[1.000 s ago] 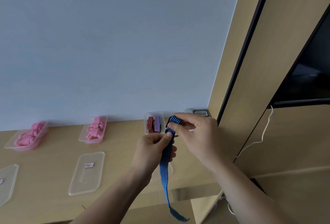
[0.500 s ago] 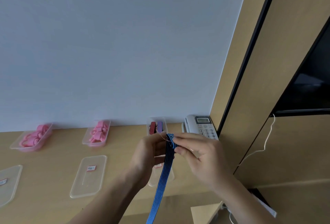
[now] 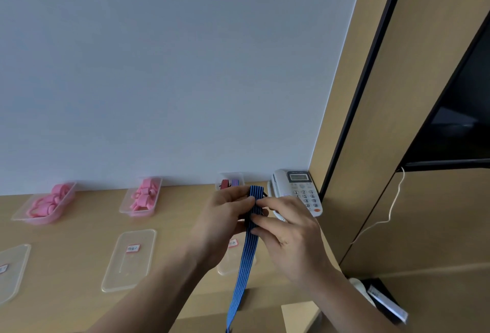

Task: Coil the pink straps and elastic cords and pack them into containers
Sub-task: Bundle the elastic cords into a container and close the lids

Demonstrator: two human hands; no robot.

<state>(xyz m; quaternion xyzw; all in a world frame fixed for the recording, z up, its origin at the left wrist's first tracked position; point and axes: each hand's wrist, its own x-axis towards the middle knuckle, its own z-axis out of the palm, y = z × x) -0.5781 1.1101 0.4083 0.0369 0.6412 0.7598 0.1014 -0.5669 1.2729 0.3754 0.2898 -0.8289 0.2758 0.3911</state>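
A blue-and-black striped elastic cord (image 3: 245, 261) hangs from my hands down past the table edge. Its top end is folded over at finger height. My left hand (image 3: 222, 216) grips the folded part from the left, and my right hand (image 3: 286, 234) pinches it from the right. Behind my hands a clear container (image 3: 230, 182) by the wall holds a red and a purple coiled cord. Two clear containers with pink straps stand further left, the middle container (image 3: 141, 197) and the left container (image 3: 46, 202).
Three clear lids lie on the wooden table: a middle lid (image 3: 130, 259), a left lid (image 3: 12, 271), and a lid partly under my hands (image 3: 230, 261). A white desk phone (image 3: 299, 189) sits at the right by the wooden panel. A white cable (image 3: 389, 216) hangs at the right.
My hands have shifted slightly and kept working the cord's top end, now folded over higher between them. The camera view has tilted down a little, so the phone shows.
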